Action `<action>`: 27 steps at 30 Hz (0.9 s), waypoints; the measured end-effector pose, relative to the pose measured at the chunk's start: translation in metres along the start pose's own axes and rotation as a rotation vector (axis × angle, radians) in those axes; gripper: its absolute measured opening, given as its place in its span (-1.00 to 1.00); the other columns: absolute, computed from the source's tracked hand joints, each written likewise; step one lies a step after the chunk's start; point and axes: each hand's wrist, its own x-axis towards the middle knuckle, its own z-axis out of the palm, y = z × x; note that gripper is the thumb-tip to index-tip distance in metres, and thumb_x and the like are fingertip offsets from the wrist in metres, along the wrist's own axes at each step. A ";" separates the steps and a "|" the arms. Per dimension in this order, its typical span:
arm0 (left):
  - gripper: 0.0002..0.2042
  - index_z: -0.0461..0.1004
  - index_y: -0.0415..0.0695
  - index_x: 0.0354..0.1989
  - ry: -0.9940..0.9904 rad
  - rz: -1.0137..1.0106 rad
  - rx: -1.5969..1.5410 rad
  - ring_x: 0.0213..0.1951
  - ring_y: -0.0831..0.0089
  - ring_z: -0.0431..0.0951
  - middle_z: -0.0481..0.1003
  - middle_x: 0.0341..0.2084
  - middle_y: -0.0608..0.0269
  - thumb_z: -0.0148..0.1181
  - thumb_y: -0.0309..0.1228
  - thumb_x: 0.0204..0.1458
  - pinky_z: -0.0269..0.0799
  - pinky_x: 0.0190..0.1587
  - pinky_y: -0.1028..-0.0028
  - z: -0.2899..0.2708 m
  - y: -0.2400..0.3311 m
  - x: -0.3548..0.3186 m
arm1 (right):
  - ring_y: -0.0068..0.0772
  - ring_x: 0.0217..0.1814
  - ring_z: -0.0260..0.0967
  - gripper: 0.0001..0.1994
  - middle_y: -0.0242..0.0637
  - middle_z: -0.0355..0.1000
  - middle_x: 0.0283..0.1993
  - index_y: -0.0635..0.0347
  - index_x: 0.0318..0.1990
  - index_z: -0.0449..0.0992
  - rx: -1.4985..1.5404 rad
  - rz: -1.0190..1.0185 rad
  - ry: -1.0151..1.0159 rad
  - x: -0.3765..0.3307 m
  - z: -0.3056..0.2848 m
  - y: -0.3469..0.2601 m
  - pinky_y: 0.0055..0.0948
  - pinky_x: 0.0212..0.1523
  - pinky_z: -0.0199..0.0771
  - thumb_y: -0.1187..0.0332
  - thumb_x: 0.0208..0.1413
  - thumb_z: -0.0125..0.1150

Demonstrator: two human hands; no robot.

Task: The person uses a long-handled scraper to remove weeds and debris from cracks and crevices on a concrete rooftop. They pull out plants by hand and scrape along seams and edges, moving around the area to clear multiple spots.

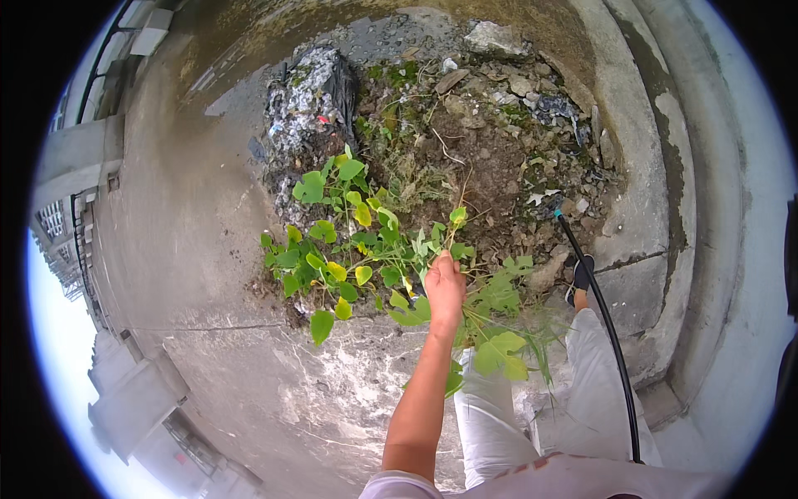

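Left hand seen closed around stems of leafy green plant. Right hand hidden, grip untellable. Black rod seen right of plant. Debris heap spread beyond plant; grey rubble sack beyond plant, leftward.

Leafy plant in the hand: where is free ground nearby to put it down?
Bare concrete floor lies left of the leafy plant, up to the rubbish heap. More bare concrete lies below the leaves, left of the left hand. The soil patch ahead is crowded with stones, weeds and debris. The black rod crosses the right side.
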 end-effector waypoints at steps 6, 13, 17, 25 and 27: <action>-0.73 0.30 -0.06 -0.49 0.395 0.149 -0.174 -0.81 0.70 -0.09 -0.01 -0.83 0.55 -0.09 -0.21 0.21 -0.25 -0.78 0.60 -0.204 0.110 -0.102 | -0.17 -0.40 0.40 -0.47 -0.05 0.43 -0.53 0.32 -0.35 0.47 0.063 -0.179 0.008 0.017 -0.022 0.005 -0.23 -0.35 0.38 -0.09 0.15 -0.07; -0.61 0.39 -0.24 -0.11 0.831 0.181 0.542 -0.50 0.47 0.40 0.44 -0.51 0.22 -0.02 -0.13 0.13 0.34 -0.43 0.48 -0.482 0.138 -0.100 | -0.28 -0.47 0.28 -0.40 -0.08 0.35 -0.58 0.36 -0.42 0.43 0.005 -0.178 -0.110 -0.006 -0.062 -0.049 -0.18 -0.40 0.26 -0.14 0.18 -0.15; -0.43 0.20 -0.28 0.18 0.709 0.249 1.427 0.08 -0.05 0.31 0.31 0.06 -0.16 0.00 -0.13 0.09 0.21 0.12 0.14 -0.350 0.023 0.003 | 0.01 -0.30 0.42 -0.41 0.06 0.45 -0.41 0.35 -0.24 0.43 0.074 -0.039 -0.139 -0.025 -0.051 -0.054 -0.18 -0.27 0.33 -0.13 0.20 -0.17; -0.11 0.27 -0.42 0.09 -0.178 -0.394 1.086 0.09 -0.02 0.34 0.36 0.00 -0.25 0.08 0.24 -0.15 0.27 0.09 0.23 -0.058 -0.344 0.041 | 0.21 -0.24 0.41 -0.44 0.15 0.44 -0.40 0.32 -0.23 0.41 0.015 0.126 -0.152 -0.012 -0.058 -0.058 -0.06 -0.26 0.34 -0.11 0.18 -0.17; 0.03 0.17 -0.45 0.16 -0.224 -0.594 1.251 0.17 0.01 0.26 0.28 0.09 -0.24 0.13 0.33 -0.26 0.22 0.14 0.21 -0.012 -0.387 0.054 | 0.25 -0.23 0.39 -0.45 0.17 0.43 -0.39 0.30 -0.20 0.40 0.026 0.131 -0.163 -0.002 -0.053 -0.042 -0.02 -0.26 0.34 -0.12 0.17 -0.18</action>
